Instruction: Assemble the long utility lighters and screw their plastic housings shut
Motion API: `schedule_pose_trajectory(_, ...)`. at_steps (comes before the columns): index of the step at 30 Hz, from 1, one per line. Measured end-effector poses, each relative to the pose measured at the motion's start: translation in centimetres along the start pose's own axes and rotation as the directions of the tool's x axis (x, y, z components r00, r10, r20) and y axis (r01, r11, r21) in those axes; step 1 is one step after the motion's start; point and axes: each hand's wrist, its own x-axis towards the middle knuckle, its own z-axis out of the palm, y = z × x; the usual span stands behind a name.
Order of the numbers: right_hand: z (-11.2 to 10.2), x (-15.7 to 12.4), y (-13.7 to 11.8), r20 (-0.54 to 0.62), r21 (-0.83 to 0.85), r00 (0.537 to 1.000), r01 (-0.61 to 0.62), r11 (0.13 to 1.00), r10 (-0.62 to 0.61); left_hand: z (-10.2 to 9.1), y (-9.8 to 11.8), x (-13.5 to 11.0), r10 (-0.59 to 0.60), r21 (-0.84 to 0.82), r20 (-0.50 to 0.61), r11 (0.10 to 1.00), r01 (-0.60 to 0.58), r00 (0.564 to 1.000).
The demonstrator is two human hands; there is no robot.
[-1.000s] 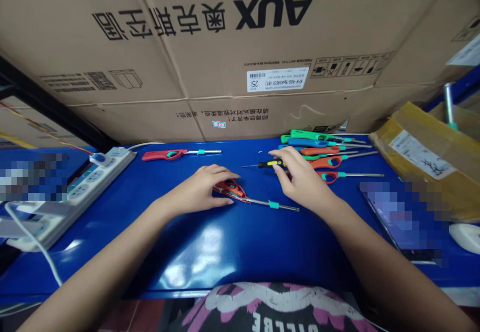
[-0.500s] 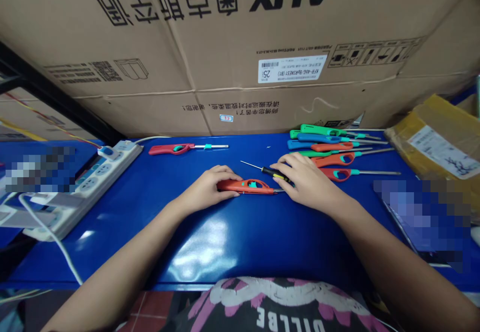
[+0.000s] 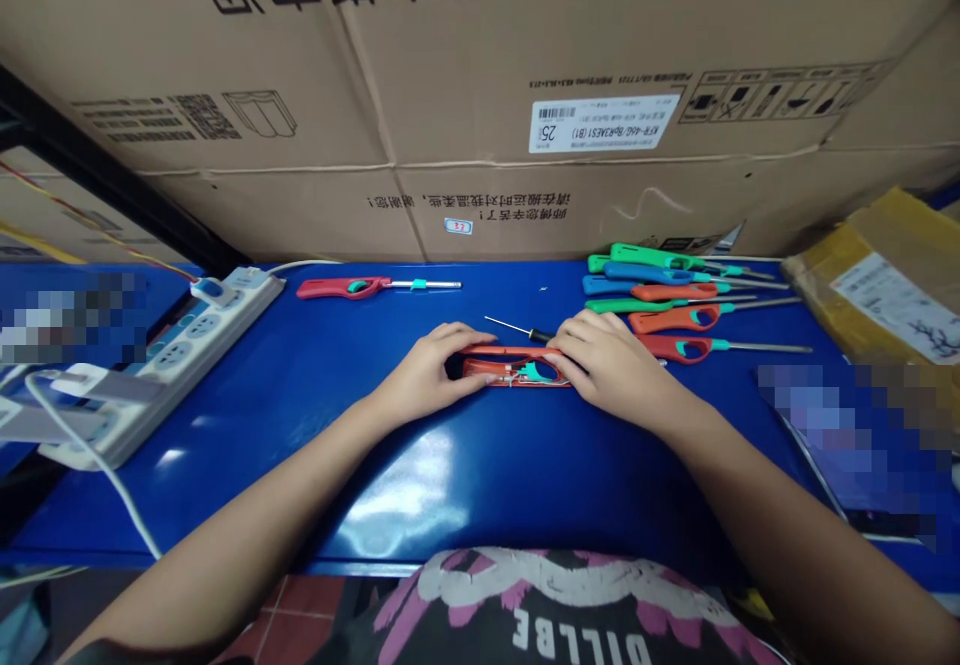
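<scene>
An orange gas lighter (image 3: 496, 369) lies on its side in front of me with its casing parted. The upper half shell (image 3: 506, 351) is tilted up along the far edge, showing a turquoise trigger (image 3: 534, 373) and thin wires inside. Pinched at the lighter's left end are the thumb and fingers of my left hand (image 3: 424, 375). My right hand (image 3: 611, 355) grips its right end, hiding the barrel. Just behind the shell rests a screwdriver (image 3: 536, 334) with a black handle and thin shaft, its handle end hidden by my right hand.
A red lighter (image 3: 345, 288) lies at the back left. Several green, blue and orange lighters (image 3: 675, 319) are piled at the right. A white power strip (image 3: 180, 352) stands left, a yellow-taped parcel (image 3: 885, 265) right. A large cardboard box (image 3: 300, 185) walls off the back.
The orange lighter's casing was closed and is now split, its upper shell raised. My right hand has let go of the screwdriver and taken hold of the lighter.
</scene>
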Motion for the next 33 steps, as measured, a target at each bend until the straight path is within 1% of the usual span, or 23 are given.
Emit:
schedule_pose_trajectory(3, 0.3, 0.1, 0.1, -0.026, -0.056, 0.999, -0.036, 0.998, 0.034, -0.1, 0.1, 0.0, 0.043, 0.021, -0.014, 0.999, -0.042, 0.999)
schedule_pose_trajectory(6, 0.7, 0.1, 0.3, -0.044, -0.047, 0.997, -0.072, 0.996, 0.07, -0.3, 0.5, 0.0, 0.073, 0.066, -0.017, 0.995, -0.071, 0.997)
schedule_pose_trajectory(10, 0.8, 0.0, 0.4, -0.082, -0.032, 0.993, -0.093, 0.995, 0.09, -0.7, 1.0, -0.1, 0.106, 0.18, 0.0, 0.978, -0.104, 0.994)
schedule_pose_trajectory(12, 0.6, -0.1, 0.2, -0.116, -0.001, 0.989, -0.09, 0.996, 0.089, -0.8, 1.1, -0.2, 0.131, 0.218, 0.013, 0.967, -0.13, 0.991)
schedule_pose_trajectory(14, 0.4, -0.1, -0.1, -0.127, 0.066, 0.989, -0.061, 0.996, 0.07, -0.9, 1.1, -0.2, 0.154, 0.237, 0.048, 0.958, -0.161, 0.987)
schedule_pose_trajectory(16, 0.3, -0.1, -0.5, -0.089, 0.134, 0.996, -0.012, 0.991, 0.024, -0.8, 1.2, -0.2, 0.166, 0.245, 0.105, 0.951, -0.188, 0.98)
schedule_pose_trajectory(19, 0.4, -0.1, -1.2, 0.021, 0.193, 0.999, 0.038, 0.98, -0.043, -0.5, 1.2, -0.2, 0.145, 0.206, 0.166, 0.962, -0.179, 0.975)
schedule_pose_trajectory(21, 0.5, 0.0, -1.6, 0.078, 0.216, 0.996, 0.025, 0.976, -0.043, -0.2, 1.3, -0.2, 0.128, 0.145, 0.184, 0.977, -0.156, 0.974)
schedule_pose_trajectory(23, 0.6, 0.0, -1.8, 0.108, 0.238, 0.994, 0.001, 0.971, -0.028, 0.1, 1.3, -0.2, 0.121, 0.097, 0.193, 0.985, -0.141, 0.974)
schedule_pose_trajectory(26, 0.7, 0.1, -1.8, 0.114, 0.259, 0.993, -0.005, 0.966, -0.026, 0.2, 1.5, -0.3, 0.114, 0.066, 0.195, 0.99, -0.129, 0.974)
schedule_pose_trajectory(30, 0.8, 0.0, -1.6, 0.105, 0.264, 0.992, 0.04, 0.964, -0.069, 0.0, 1.6, -0.3, 0.087, 0.062, 0.203, 0.993, -0.102, 0.975)
schedule_pose_trajectory(33, 1.0, 0.0, -1.3, 0.076, 0.285, 0.994, 0.059, 0.957, -0.084, -0.1, 1.5, -0.3, 0.08, 0.045, 0.2, 0.995, -0.091, 0.976)
